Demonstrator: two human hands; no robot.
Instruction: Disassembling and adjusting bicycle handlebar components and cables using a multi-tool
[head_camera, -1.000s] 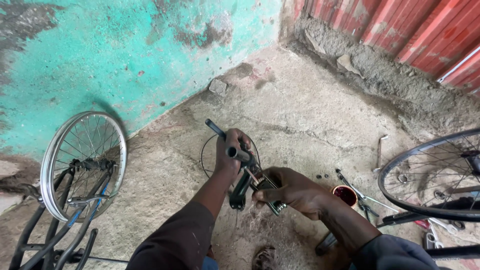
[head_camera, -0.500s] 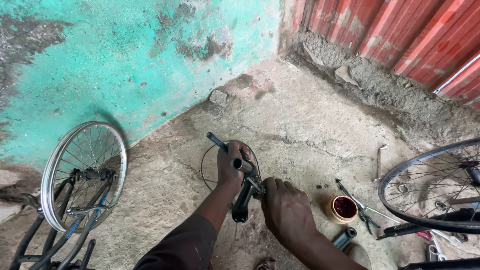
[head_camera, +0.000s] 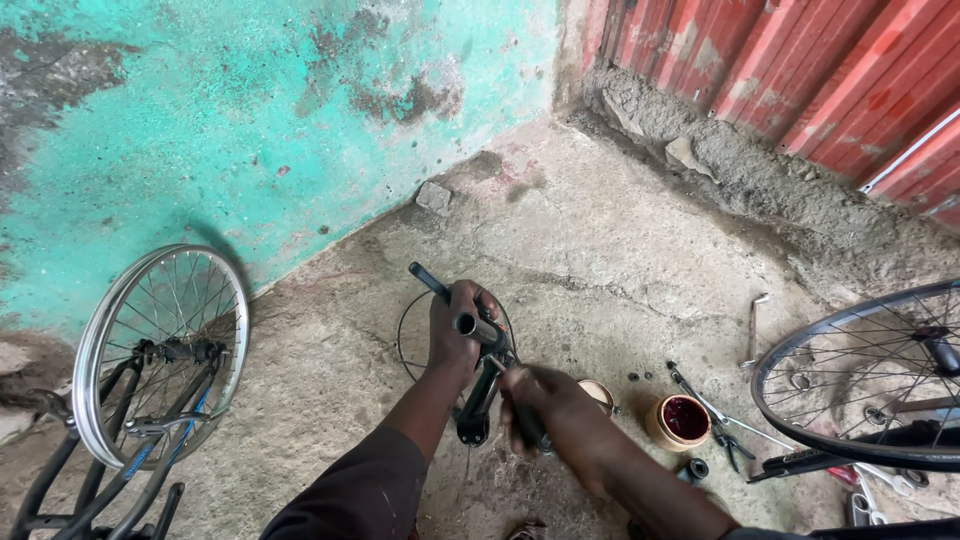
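Observation:
My left hand (head_camera: 457, 326) grips a black bicycle handlebar (head_camera: 432, 283) near its stem, held upright over the concrete floor. The bar's grip end sticks out up and to the left past my fingers. My right hand (head_camera: 548, 402) is closed around a dark tool or part just below and right of the stem, touching the black stem piece (head_camera: 474, 412). A thin cable loop (head_camera: 404, 335) curves behind my left hand. What exactly my right hand holds is hidden by its fingers.
A spoked wheel in a bike frame (head_camera: 150, 345) stands at the left by the turquoise wall. Another wheel (head_camera: 850, 385) lies at the right. A small tub of red grease (head_camera: 680, 420), its lid (head_camera: 599, 393), pliers (head_camera: 715, 425) and small parts lie on the floor.
My right hand has shifted a little left and closer to the stem. The view has tilted down slightly. My left hand keeps its hold on the handlebar.

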